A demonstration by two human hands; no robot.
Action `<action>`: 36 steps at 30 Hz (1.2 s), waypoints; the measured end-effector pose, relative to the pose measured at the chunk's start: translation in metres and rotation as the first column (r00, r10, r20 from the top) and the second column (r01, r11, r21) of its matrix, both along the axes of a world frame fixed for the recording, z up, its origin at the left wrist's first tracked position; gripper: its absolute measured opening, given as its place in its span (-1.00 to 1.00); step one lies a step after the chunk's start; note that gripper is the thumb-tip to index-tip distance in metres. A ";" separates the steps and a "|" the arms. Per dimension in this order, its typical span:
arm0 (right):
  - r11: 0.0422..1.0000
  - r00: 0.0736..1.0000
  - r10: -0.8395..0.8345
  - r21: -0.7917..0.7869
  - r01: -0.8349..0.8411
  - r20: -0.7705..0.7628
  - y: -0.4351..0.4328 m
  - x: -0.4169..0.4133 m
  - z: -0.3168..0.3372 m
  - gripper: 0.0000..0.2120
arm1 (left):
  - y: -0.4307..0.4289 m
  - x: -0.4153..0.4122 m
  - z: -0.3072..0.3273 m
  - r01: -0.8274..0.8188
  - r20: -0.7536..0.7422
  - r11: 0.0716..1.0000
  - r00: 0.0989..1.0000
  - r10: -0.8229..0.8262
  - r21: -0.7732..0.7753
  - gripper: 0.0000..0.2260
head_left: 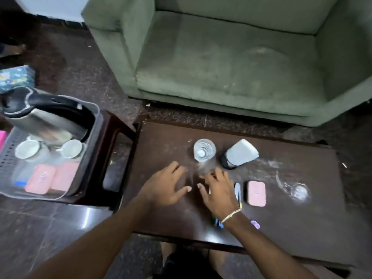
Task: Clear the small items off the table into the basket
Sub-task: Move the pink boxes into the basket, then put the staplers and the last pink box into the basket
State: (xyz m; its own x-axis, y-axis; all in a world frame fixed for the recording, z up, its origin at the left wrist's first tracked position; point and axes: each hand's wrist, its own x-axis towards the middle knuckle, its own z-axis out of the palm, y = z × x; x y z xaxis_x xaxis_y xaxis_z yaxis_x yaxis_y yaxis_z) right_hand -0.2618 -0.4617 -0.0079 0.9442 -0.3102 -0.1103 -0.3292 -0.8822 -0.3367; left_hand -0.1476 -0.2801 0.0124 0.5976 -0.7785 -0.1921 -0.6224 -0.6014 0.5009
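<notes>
hovering palm-down over the table (302, 228), the left hand (165, 188) and right hand (218, 190) have fingers spread, holding nothing. a pink case (256, 193) lies flat just right of the right hand, long axis running near to far. far of the hands a bottle (204, 150) stands upright; right of it a white-topped container (238, 155) tilts rightward. the basket (94, 125), at left, holds two pink cases (51, 178), cups (28, 149) and a kettle (40, 113).

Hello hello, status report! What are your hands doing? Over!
Both hands, left hand and right hand, open, empty. Pink case on table. Basket at left. Water bottle close ahead.
</notes>
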 end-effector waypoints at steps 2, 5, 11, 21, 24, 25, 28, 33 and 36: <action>0.997 0.996 -0.080 0.003 0.080 -0.032 -0.040 -0.027 -0.007 -0.78 | -0.041 -0.026 -0.012 -0.019 -0.073 0.999 0.997 0.022 0.041 -0.54; 0.985 0.982 -0.172 0.003 0.172 -0.074 -0.091 -0.062 -0.014 -0.73 | -0.094 -0.060 -0.030 -0.033 -0.175 0.991 0.983 0.056 0.133 -0.53; 0.991 0.929 -0.105 0.040 0.127 -0.356 -0.160 -0.098 -0.033 -0.30 | -0.180 -0.115 -0.064 -0.205 -0.266 0.937 0.922 0.282 0.284 -0.56; 0.991 0.889 0.105 0.117 -0.058 -0.445 -0.185 -0.097 -0.081 0.04 | -0.227 -0.149 -0.096 -0.327 -0.184 0.862 0.889 0.420 0.387 -0.54; 0.990 0.901 0.104 0.128 -0.055 -0.420 -0.182 -0.096 -0.082 0.04 | -0.225 -0.144 -0.102 -0.340 -0.188 0.857 0.881 0.434 0.387 -0.58; 0.990 0.905 0.088 0.137 -0.033 -0.416 -0.178 -0.096 -0.078 0.03 | -0.221 -0.142 -0.101 -0.351 -0.193 0.856 0.875 0.445 0.380 -0.58; 0.985 0.932 0.047 0.173 0.017 -0.359 -0.162 -0.092 -0.059 -0.02 | -0.197 -0.132 -0.090 -0.386 -0.194 0.862 0.866 0.461 0.328 -0.62; 0.964 0.980 0.087 0.261 -0.039 -0.177 -0.103 -0.059 -0.018 -0.06 | -0.117 -0.089 -0.045 -0.512 -0.152 0.842 0.831 0.536 0.169 -0.71; 0.927 0.985 0.126 0.368 -0.073 -0.121 -0.053 -0.028 0.006 -0.02 | -0.055 -0.058 -0.012 -0.609 -0.120 0.787 0.778 0.617 0.102 -0.77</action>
State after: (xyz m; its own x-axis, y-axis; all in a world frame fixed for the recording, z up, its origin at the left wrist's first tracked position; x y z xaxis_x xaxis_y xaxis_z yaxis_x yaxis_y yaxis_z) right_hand -0.2894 -0.5144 -0.0022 0.9350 -0.1296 -0.3301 -0.3128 -0.7403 -0.5951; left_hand -0.2055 -0.3349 0.0008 0.9086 -0.2423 -0.3402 -0.0392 -0.8604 0.5081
